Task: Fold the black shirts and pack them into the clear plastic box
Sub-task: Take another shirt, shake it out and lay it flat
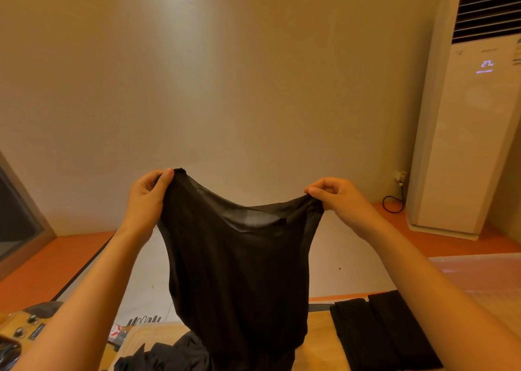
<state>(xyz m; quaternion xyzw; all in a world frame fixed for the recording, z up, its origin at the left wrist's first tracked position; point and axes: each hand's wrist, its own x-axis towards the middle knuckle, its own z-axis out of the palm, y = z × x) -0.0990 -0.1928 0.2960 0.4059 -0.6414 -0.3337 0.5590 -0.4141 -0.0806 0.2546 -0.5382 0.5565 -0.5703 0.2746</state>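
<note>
Bare forearms rise from the bottom corners toward a black shirt point(239, 272) held up in the air. On the left, the left hand point(146, 198) pinches one top corner between thumb and curled fingers; below it a crumpled heap of black cloth point(169, 356) lies on the table point(318, 331). The thin shirt sags between the hands and hangs to the table. The right hand point(338, 198) pinches the other corner. Below it lie folded black shirts point(386, 334), and just beyond them, further right, the clear plastic box point(479, 272) is partly seen.
</note>
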